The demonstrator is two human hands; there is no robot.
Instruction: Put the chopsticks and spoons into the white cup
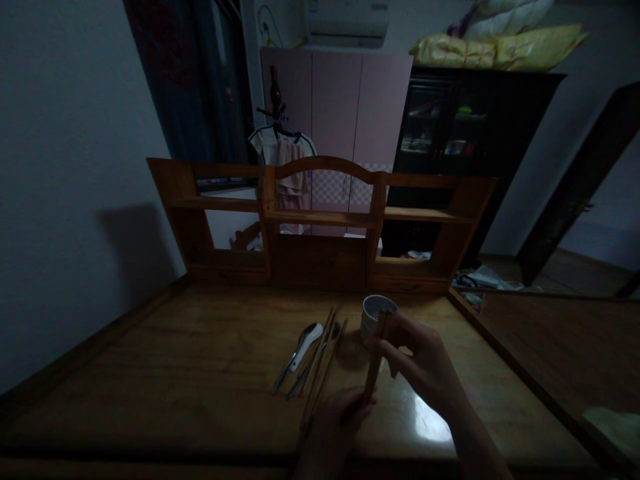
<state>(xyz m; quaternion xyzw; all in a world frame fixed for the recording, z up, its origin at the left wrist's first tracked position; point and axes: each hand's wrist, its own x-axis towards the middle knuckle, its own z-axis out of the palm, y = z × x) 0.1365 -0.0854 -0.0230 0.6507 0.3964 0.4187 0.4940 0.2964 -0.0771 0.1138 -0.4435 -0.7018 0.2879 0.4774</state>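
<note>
The held chopsticks (375, 370) stand near-upright over the desk (225, 387), right of its middle. The left hand (339, 415) grips their lower end, its fingers curled round so that the tips are hidden; the right hand (417, 357) pinches the top between thumb and fingers. How many sticks there are is hard to count (they overlap in the dim light).

Just behind, the cup (367, 325) is partly covered by the right hand; pale dots show inside, perhaps holes. To the left lie loose chopsticks (321, 371), their near ends running behind the left hand, across metal spoons I can't count surely. The white spoon (300, 357) is partly covered by a metal one. Beyond rises the shelf (320, 218); through its openings, clothes (293, 167) show only in part. The forearms are cut off below.
</note>
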